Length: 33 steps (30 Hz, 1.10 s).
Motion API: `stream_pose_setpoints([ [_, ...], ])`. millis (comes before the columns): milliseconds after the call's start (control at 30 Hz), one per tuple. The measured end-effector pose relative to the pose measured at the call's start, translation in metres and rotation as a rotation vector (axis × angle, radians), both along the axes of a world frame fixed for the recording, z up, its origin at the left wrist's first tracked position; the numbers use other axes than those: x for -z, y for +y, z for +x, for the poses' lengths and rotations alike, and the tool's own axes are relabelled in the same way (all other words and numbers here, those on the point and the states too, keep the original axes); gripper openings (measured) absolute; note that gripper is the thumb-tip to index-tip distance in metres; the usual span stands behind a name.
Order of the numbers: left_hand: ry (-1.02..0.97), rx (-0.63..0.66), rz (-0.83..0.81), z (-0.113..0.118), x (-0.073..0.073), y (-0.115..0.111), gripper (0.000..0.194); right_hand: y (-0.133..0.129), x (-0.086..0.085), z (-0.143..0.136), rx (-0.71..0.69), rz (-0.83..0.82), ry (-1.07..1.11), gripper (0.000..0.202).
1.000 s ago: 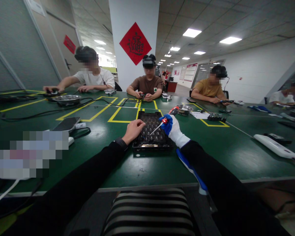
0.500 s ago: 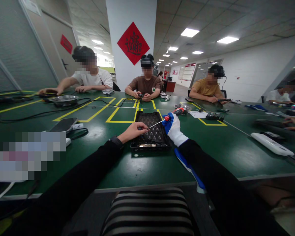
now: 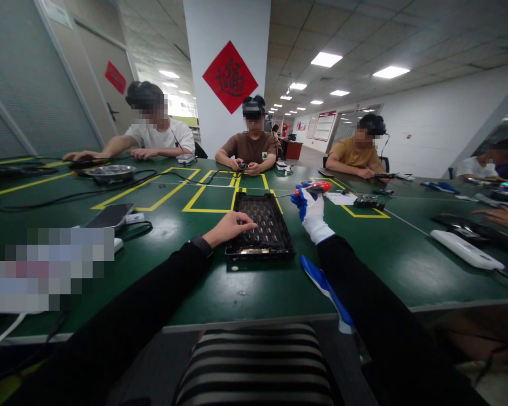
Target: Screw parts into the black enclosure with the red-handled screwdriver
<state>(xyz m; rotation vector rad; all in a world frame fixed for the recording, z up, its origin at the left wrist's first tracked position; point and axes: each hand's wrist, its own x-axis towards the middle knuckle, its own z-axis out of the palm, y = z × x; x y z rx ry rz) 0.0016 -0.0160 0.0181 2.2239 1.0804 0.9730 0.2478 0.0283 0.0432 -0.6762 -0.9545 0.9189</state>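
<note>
A black rectangular housing (image 3: 285, 239) lies in front of me on the green table. My bare left hand (image 3: 232, 228) is over its left side, thumb and fingertips pinched together; anything between them is too small to make out. To the right of the housing, my right hand (image 3: 311, 214), in a white and blue glove, is wrapped around the red and black handle of a screwdriver (image 3: 322, 187). The screwdriver's thin shaft points left, apart from my left hand. Below my right forearm a blue and white glove (image 3: 324, 287) hangs over the table edge.
Yellow tape rectangles mark the table (image 3: 203, 299). A metal bowl (image 3: 112, 172) and black cables stand back left, with a phone (image 3: 110, 215) nearer. At right are a white device (image 3: 465, 248), a paper (image 3: 341, 198) and black parts (image 3: 366, 202). Several people sit around the table.
My right hand has drawn the screwdriver to the right and slightly up, away from my left hand; the handle has turned more level. My left hand has stayed over the housing.
</note>
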Motion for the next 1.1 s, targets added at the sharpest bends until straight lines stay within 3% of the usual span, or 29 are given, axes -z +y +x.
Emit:
stream_pose_setpoints([
  [100,-0.002,0.014,0.002,0.000,0.000,0.000,0.034,0.007,0.011,0.021,0.178,0.233,-0.541,0.023],
  [200,0.004,0.035,0.018,0.000,0.000,0.001,0.033,0.011,0.028,0.035,0.120,0.322,-1.056,0.024],
  [300,0.010,0.063,0.025,0.000,0.000,0.002,0.032,0.017,0.043,0.040,-0.007,0.319,-1.284,0.023],
  [433,0.020,0.064,-0.017,0.000,-0.001,0.002,0.034,0.017,0.040,0.040,-0.064,0.308,-1.348,0.027],
  [600,0.041,0.063,-0.024,0.000,-0.001,0.002,0.035,-0.011,0.007,0.011,0.146,0.349,-1.294,0.022],
  [700,0.053,0.091,0.028,-0.001,-0.001,0.003,0.033,-0.033,-0.001,-0.022,-0.004,0.480,-1.386,0.018],
  [800,0.072,0.124,0.065,-0.002,-0.002,0.003,0.032,-0.044,0.003,-0.045,-0.109,0.496,-1.482,0.016],
  [967,0.083,0.128,0.092,-0.002,-0.002,0.002,0.028,-0.043,0.011,-0.051,-0.274,0.416,-1.423,0.015],
  [1100,0.056,0.126,0.065,-0.001,0.000,0.002,0.023,-0.041,0.011,-0.048,-0.273,0.368,-1.349,0.016],
])
